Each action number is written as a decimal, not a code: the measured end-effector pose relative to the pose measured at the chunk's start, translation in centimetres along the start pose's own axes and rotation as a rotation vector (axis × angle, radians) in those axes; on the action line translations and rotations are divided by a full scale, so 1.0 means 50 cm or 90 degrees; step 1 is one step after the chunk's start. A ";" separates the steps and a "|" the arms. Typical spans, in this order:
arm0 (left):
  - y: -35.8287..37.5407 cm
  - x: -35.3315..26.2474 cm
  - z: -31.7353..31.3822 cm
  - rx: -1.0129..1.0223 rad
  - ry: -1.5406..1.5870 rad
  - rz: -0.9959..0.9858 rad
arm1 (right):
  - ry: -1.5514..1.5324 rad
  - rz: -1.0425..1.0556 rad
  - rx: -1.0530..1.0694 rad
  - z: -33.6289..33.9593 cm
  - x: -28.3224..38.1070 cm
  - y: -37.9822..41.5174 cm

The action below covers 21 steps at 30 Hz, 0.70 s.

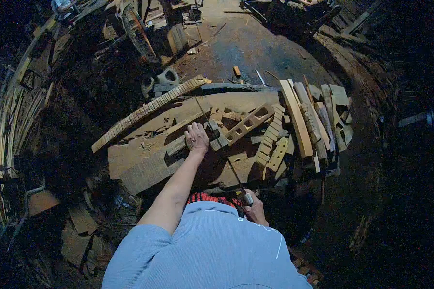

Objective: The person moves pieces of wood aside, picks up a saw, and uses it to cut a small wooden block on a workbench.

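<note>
The left hand (196, 137) is placed on the wood block (219, 143), which lies near the middle of the workbench (231, 100). Its fingers lie side by side, pointing away from the body; whether they clamp the block cannot be told. The right hand (256, 210), at the near edge of the workbench, is closed around the handle of the long thin saw (232, 167), fingers wrapped and partly hidden. The saw blade extends obliquely across the block, just right of the left hand, its far end over the far part of the workbench. A wide board (149, 168) lies left of the forearm. Beyond it, a long curved notched strip (149, 111) lies diagonally. Right of the blade are a beam with rectangular openings (250, 124), a notched piece (270, 137) and a drilled block (278, 154). Farther right, several planks (298, 120) lie side by side. An orange-brown offcut (237, 71) is on the floor beyond the workbench.
</note>
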<state>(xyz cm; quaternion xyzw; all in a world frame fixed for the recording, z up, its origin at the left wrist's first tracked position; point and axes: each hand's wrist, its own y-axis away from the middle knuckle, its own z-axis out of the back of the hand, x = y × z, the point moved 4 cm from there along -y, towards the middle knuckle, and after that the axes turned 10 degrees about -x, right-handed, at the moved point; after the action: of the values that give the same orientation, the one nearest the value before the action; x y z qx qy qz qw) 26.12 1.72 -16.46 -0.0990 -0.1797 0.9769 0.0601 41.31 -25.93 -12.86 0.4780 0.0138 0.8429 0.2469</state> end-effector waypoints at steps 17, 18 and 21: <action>0.001 0.002 -0.006 -0.016 -0.008 0.006 | 0.049 0.001 0.004 -0.012 0.083 -0.059; 0.002 0.002 -0.007 -0.016 -0.008 0.009 | 0.050 0.003 0.005 -0.009 0.072 -0.049; 0.000 0.001 -0.004 -0.032 0.016 0.017 | 0.066 -0.009 0.019 0.008 0.036 -0.015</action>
<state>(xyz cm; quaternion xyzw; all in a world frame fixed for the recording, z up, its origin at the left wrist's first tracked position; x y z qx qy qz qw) 26.10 1.77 -16.65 -0.1153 -0.2019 0.9715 0.0465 41.17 -24.56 -11.41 0.4374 0.0428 0.8643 0.2445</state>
